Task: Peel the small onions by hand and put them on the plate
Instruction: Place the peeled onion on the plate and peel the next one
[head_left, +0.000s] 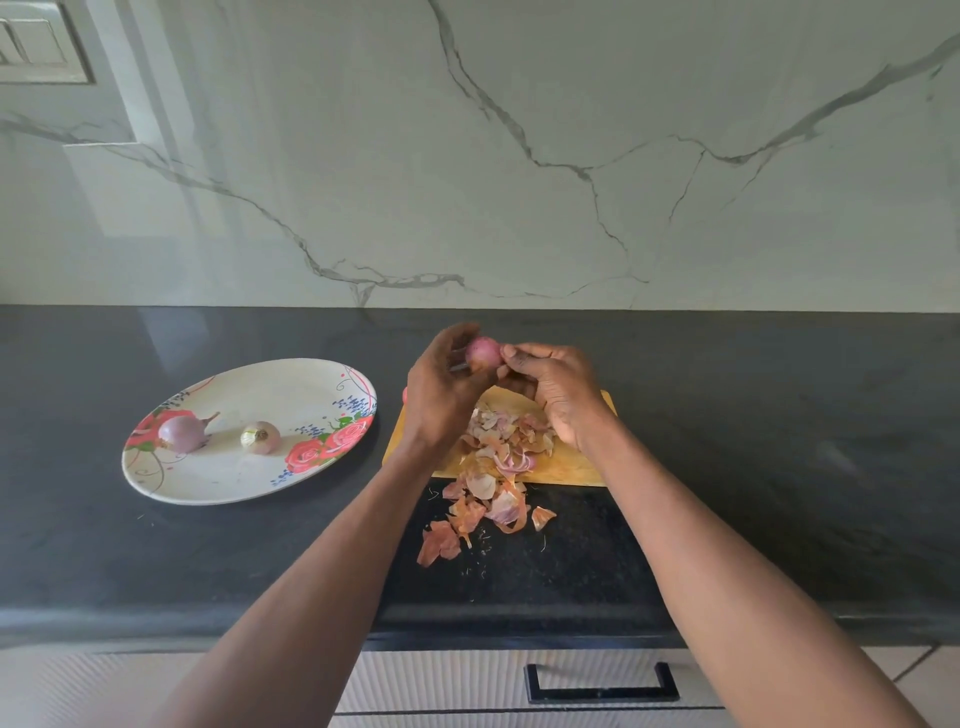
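1. Two bare hands meet above the far end of one wooden cutting board (571, 465), holding a single small pink onion (483, 353) between them.
2. The left hand (441, 389) cups the onion with curled fingers; the right hand (553, 387) pinches its side with thumb and fingertips.
3. One floral plate (249, 387) sits toward the left of the dark counter (779, 441), carrying two onions: a purple onion (182, 434) near its left rim and a paler onion (261, 437) at its middle.
4. One heap of loose onion skins (493, 478) spills from the board's near edge onto the counter toward its front edge.
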